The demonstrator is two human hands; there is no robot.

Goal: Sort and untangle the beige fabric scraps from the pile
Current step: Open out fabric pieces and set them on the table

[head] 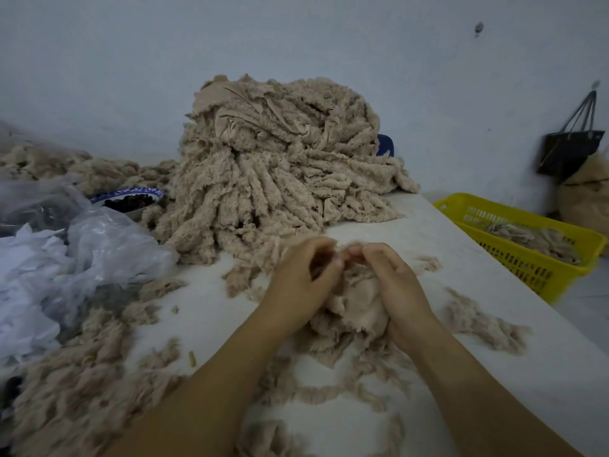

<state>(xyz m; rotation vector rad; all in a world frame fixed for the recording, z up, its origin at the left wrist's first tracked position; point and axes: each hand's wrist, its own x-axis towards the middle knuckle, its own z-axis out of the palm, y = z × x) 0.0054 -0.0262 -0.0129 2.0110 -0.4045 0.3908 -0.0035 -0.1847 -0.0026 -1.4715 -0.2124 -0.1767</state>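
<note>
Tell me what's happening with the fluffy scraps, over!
Left grip and right grip both pinch one scrap. Pile sits behind. Loose fluff litters the table around them.

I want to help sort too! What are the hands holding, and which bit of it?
Both the left hand and the right hand hold one beige fabric scrap. Their fingers pinch its fuzzy top edge, and the rest bunches between the palms.
</note>
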